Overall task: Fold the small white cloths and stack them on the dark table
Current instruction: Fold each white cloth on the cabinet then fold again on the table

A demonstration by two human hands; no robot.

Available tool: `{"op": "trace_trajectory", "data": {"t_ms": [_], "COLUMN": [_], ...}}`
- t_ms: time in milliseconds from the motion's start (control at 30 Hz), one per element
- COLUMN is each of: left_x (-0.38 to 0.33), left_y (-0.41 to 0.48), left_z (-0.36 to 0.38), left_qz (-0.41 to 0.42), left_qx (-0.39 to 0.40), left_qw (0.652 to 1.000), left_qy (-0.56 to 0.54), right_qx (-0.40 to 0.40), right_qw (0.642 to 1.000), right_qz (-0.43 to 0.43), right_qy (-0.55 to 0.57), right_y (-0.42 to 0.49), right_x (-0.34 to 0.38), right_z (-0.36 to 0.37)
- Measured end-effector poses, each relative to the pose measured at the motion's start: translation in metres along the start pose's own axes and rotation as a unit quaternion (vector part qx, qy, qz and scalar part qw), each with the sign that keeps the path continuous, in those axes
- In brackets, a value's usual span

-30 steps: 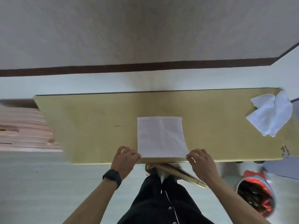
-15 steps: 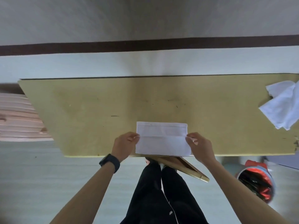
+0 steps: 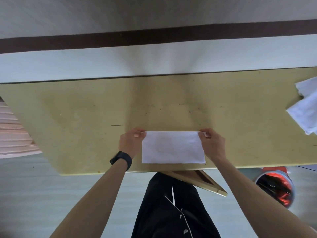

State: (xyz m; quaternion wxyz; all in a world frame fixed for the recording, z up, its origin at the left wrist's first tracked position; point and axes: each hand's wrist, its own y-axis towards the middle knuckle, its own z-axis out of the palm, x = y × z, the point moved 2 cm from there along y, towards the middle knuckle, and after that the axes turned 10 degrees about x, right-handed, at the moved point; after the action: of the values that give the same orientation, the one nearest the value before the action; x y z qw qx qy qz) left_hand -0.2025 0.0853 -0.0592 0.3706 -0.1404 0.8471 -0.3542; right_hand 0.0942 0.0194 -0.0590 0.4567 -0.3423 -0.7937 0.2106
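A small white cloth [image 3: 173, 147], folded into a wide rectangle, is lying flat on the yellow-olive table [image 3: 85, 117], close to the near edge and roughly at the middle of its width. The left hand [image 3: 130, 143] is sitting at nine o'clock from the cloth, its thumb and fingertips curled in and pinching the far left corner. The right hand [image 3: 212, 143] is mirroring it at three o'clock, thumb and fingers pinching the far right corner, so both hands are gripping the cloth's far edge while the near edge is resting on the tabletop. A black wristband [image 3: 121, 159] is wrapping the left wrist. Well apart from the folded cloth, at two o'clock from it, a loose pile of white cloths [image 3: 307, 110] is lying rumpled at the right end of the table and running out of the picture. At five o'clock from the cloth, below the table edge, a round bin [image 3: 274, 186] with red lining is standing on the floor. A black garment [image 3: 171, 212] with white piping is showing at six o'clock, beside a wooden frame piece [image 3: 197, 179] sticking out from under the table.
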Motion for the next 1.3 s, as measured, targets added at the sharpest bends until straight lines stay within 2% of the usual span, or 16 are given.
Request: {"op": "trace_trajectory", "data": {"t_ms": [300,500,600,667,733,833,900,1033,1200,1300], "left_x": [-0.006,-0.005,-0.008,-0.009,-0.008,-0.003,-0.002,-0.001,-0.002,0.0], "left_y": [0.001,0.001,0.001,0.0,0.0,0.001,0.0,-0.011,-0.035,-0.045], "left_z": [-0.001,0.001,0.0,0.0,0.0,-0.001,-0.003,0.001,0.036,0.051], "left_qz": [0.015,0.026,0.031,0.046,0.067,0.077,0.068,0.019,0.003,0.014], "left_qx": [-0.006,-0.018,-0.016,-0.021,-0.02,-0.011,-0.01,0.002,0.031,0.002], "left_qw": [0.989,0.984,0.976,0.968,0.96,0.952,0.949,0.944,0.94,0.938], "left_qy": [0.15,0.176,0.216,0.246,0.271,0.297,0.308,0.328,0.339,0.347], "right_qx": [-0.031,-0.028,-0.07,-0.093,-0.047,0.054,0.055,0.023,0.116,0.085], "right_qw": [0.994,0.987,0.988,0.982,0.983,0.985,0.977,0.955,0.88,0.873], "right_qz": [-0.062,-0.102,-0.09,-0.115,-0.123,-0.044,-0.024,-0.081,-0.203,-0.271], "right_qy": [-0.082,-0.123,-0.105,-0.117,-0.127,-0.16,-0.204,-0.284,-0.414,-0.396], "right_y": [0.005,0.005,-0.008,-0.028,-0.048,-0.061,-0.056,-0.015,0.032,0.021], "right_x": [-0.003,-0.008,-0.008,-0.006,-0.006,-0.007,-0.001,0.035,0.072,0.066], "right_z": [0.005,0.009,0.009,0.012,0.024,0.044,0.049,0.049,0.059,0.058]}}
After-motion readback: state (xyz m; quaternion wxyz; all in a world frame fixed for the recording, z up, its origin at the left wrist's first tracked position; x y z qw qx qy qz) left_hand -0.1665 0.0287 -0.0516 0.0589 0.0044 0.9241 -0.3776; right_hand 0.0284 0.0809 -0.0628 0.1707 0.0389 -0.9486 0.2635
